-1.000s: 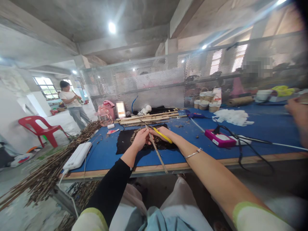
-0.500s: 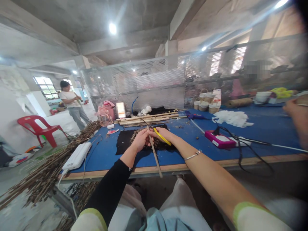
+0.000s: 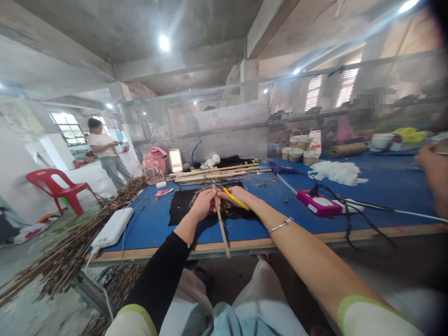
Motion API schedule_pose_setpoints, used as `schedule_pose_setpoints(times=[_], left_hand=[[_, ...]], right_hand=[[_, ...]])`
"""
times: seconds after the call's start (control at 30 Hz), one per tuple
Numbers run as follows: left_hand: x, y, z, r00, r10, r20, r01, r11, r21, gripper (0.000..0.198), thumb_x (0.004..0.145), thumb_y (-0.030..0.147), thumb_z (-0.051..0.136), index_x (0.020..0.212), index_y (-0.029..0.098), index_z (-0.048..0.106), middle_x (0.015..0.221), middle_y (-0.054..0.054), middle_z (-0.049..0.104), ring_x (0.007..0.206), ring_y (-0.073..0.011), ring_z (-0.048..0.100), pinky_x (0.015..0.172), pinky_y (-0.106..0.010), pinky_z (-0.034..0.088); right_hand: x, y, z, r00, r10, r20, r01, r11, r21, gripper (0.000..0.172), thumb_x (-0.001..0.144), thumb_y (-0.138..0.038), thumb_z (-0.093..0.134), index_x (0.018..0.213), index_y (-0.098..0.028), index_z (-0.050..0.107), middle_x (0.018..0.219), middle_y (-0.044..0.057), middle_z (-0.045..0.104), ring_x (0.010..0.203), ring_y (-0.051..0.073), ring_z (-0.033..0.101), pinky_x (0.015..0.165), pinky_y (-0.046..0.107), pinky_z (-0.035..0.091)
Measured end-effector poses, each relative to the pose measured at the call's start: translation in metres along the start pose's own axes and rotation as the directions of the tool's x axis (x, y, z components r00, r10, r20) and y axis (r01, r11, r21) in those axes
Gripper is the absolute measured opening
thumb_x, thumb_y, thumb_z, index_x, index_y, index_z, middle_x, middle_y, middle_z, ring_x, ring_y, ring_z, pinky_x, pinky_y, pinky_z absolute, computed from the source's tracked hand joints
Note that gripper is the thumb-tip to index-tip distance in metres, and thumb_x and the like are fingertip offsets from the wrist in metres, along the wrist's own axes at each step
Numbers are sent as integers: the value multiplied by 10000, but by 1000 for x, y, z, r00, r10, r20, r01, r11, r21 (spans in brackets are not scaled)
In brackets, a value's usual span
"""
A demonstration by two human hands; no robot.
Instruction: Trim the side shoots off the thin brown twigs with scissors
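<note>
My left hand [image 3: 204, 205] is closed around the upper part of a thin tan stick [image 3: 222, 228], which slants down past the table's front edge. Against it, my right hand [image 3: 235, 195] is closed on a hand tool with a curved yellow handle [image 3: 237, 199]. The tool's dark front end points to the upper left, near the top of the stick; whether it is pliers or scissors I cannot tell. Beneath both hands lies a black cloth [image 3: 179, 205] with small brown plant bits on it, partly hidden by my fingers.
Long pale sticks [image 3: 213, 175] lie behind the cloth. A white power bank [image 3: 112, 227] and bundled dry stalks [image 3: 75, 245] are at left. To the right are a purple-and-white box [image 3: 319, 203], cables, white fluff [image 3: 339, 172] and a co-worker's hand [image 3: 432, 165].
The lower end of the stick has swung slightly left. My hands have stayed almost in place. The standing person at the back left has lowered their hands a little.
</note>
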State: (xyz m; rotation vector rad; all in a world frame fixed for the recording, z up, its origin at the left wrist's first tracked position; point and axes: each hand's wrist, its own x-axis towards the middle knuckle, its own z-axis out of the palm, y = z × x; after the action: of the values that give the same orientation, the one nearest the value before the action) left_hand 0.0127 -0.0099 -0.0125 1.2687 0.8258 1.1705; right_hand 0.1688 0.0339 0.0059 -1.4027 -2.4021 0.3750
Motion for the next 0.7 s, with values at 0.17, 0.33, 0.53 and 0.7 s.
schedule_pose_setpoints(times=[0.17, 0.33, 0.53, 0.7], left_hand=[[-2, 5, 0, 999, -37, -35, 37, 999, -10, 307, 730, 380, 544, 906, 128, 532, 517, 24, 514, 374, -75, 465, 330, -177, 306], [-6, 10, 0, 997, -57, -60, 62, 995, 82, 260, 727, 376, 541, 805, 128, 546, 454, 42, 477, 316, -49, 388, 310, -168, 249], [-7, 10, 1, 996, -53, -71, 64, 985, 158, 259, 710, 400, 557, 759, 146, 536, 444, 46, 472, 304, -54, 382, 298, -170, 230], [-7, 10, 4, 987, 37, -159, -26, 997, 73, 284, 687, 418, 590, 779, 162, 507, 497, 58, 482, 300, -25, 336, 290, -154, 192]], right_hand=[[-1, 0, 1, 1000, 24, 6, -24, 1000, -9, 668, 690, -750, 330, 661, -151, 625, 614, 61, 593, 575, 160, 541, 492, 217, 347], [-1, 4, 3, 999, 22, -31, -24, 998, -64, 651, 685, -747, 352, 757, -166, 638, 736, 88, 646, 708, 202, 602, 554, 216, 383], [3, 9, 9, 992, 105, -68, -109, 991, -71, 700, 646, -759, 397, 975, -164, 563, 965, 132, 635, 830, 245, 606, 638, 258, 410], [4, 10, 14, 992, 39, -121, -34, 999, 42, 613, 674, -689, 468, 973, -160, 551, 939, 112, 634, 836, 221, 597, 645, 243, 403]])
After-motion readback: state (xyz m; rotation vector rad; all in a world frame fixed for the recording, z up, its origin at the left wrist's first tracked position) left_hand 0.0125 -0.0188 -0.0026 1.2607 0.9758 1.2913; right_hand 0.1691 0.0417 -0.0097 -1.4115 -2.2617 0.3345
